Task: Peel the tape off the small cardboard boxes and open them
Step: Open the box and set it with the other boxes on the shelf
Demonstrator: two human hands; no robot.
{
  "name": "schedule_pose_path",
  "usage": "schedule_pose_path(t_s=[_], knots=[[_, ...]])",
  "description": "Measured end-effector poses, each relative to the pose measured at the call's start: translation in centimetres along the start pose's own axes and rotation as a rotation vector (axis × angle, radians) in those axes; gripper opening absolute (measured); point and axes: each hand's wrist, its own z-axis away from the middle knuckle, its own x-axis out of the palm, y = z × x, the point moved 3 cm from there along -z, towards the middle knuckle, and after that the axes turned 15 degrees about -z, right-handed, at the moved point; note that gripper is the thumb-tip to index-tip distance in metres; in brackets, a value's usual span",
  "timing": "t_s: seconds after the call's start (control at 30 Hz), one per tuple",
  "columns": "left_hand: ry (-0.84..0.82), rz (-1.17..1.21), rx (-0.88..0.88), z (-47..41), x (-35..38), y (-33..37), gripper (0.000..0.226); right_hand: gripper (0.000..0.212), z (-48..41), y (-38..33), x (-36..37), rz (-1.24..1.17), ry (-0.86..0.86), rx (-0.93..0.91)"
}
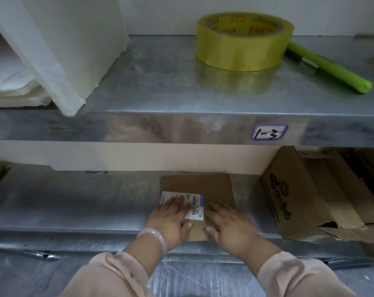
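**STATUS: SMALL BOX ON LOWER SHELF, BOTH HANDS FLAT ON TOP**

1. Location. The small cardboard box (203, 185) lies flat on the lower shelf (74, 206), a metal one, approx. centre-right. Its near edge is at the shelf's front lip and its far edge is toward the rear wall.
2. Orientation. Broad face up, sides square w/ the shelf front. The long axis appears to run front-to-back, but foreshortening makes this uncertain. A white barcode label (195, 207) is stuck on the top face, left half, w/ its print turned sideways to the viewer.
3. L hand (171, 219). Palm down on the label and box top, fingers straight and pointing away from the person. Grip released, nothing grasped. Pale bangle (155, 237) on the wrist.
4. R hand (231, 226). Palm down on the right half of the box top, fingers straight. Grip released.
5. Surroundings. A torn larger carton (310, 200) stands just right of the box, not touching it. The upper shelf (149, 82) carries a yellowish tape roll (244, 42), a green pen-like tool (329, 67) beside it, and white plastic bags (59, 39) at left. A tag marked "1-3" (268, 132) is on its front edge.
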Motion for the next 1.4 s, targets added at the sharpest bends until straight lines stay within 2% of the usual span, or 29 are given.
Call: schedule_pose_path(t_s=[0.03, 0.1, 0.13, 0.23, 0.3, 0.4, 0.5, 0.63, 0.73, 0.83, 0.93, 1.03, 1.1, 1.27, 1.4], knots=[[0.009, -0.009, -0.003, -0.2, -0.1, 0.0, 0.074, 0.083, -0.1, 0.0, -0.2, -0.008, 0.001, -0.003], [0.022, -0.028, 0.0, -0.3, -0.2, 0.0, 0.079, 0.076, -0.1, -0.1, -0.4, 0.039, -0.009, -0.003], [0.029, -0.024, -0.003, -0.3, -0.2, 0.0, 0.083, 0.068, -0.1, -0.1, -0.6, 0.066, -0.004, 0.001], [0.09, 0.031, -0.013, -0.3, -0.7, -0.1, 0.072, 0.048, 0.1, 0.3, -0.2, 0.003, 0.046, 0.038], [0.153, 0.07, -0.042, -0.4, -1.6, -0.2, 0.067, 0.049, -0.1, 0.5, 0.1, -0.011, 0.075, 0.016], [0.175, 0.201, -0.221, -0.2, -1.9, -1.0, 0.058, 0.053, -0.1, 0.7, -0.5, -0.079, 0.091, 0.031], [0.071, 0.294, -0.365, 0.4, -0.9, -1.5, 0.068, 0.054, 0.3, 1.1, -0.3, -0.115, 0.132, 0.025], [0.07, 0.494, -0.465, 1.4, 0.2, -1.1, 0.065, 0.049, 2.4, 0.8, 0.4, -0.073, 0.153, -0.051], [0.057, 0.655, -0.545, 2.1, 0.4, -1.1, 0.072, 0.049, 3.7, 1.3, 0.5, -0.073, 0.148, -0.07], [0.049, 0.788, -0.555, 2.6, 0.4, -1.0, 0.077, 0.051, 3.9, 1.9, 0.2, -0.136, 0.158, -0.112], [0.099, 0.912, -0.542, 3.4, 0.1, -0.8, 0.077, 0.058, 3.8, 2.4, -0.5, -0.281, 0.194, -0.003], [0.216, 0.987, -0.533, 4.7, -0.4, -0.9, 0.078, 0.078, 3.2, 2.9, -1.5, -0.41, 0.276, 0.146], [0.294, 1.014, -0.54, 6.0, -0.9, -1.2, 0.079, 0.09, 2.2, 2.9, -1.7, -0.476, 0.264, 0.179], [0.433, 1.011, -0.619, 10.1, -2.3, -2.8, 0.075, 0.094, -0.8, -0.3, -0.9, -0.805, 0.172, 0.077], [0.539, 0.946, -0.726, 14.5, -2.7, -5.2, 0.071, 0.098, -2.1, -4.7, 0.0, -0.891, 0.213, -0.066]])
